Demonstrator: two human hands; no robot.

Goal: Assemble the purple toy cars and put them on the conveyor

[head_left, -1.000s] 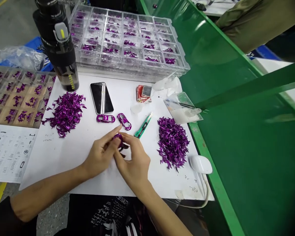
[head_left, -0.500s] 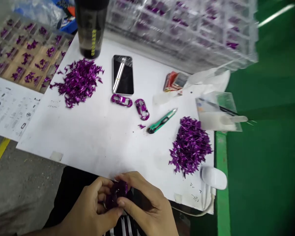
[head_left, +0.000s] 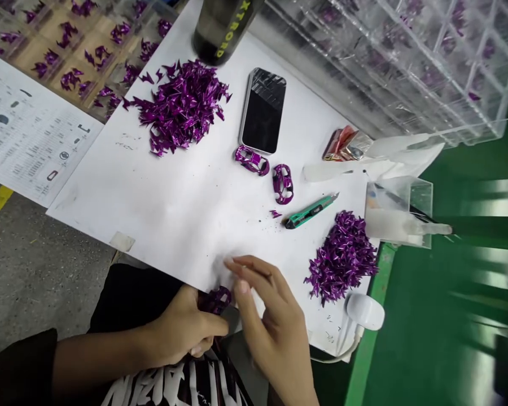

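Now that our right hand (head_left: 271,316) has lifted apart from the purple model car (head_left: 215,300), our left hand (head_left: 182,327) apparently clamps it alone.

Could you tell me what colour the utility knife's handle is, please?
The handle is green, shown best in the head view.

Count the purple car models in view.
3. One purple car model lies below the phone, another to its right, both on the white sheet; a third purple car model is in the left hand. Others could be hidden.
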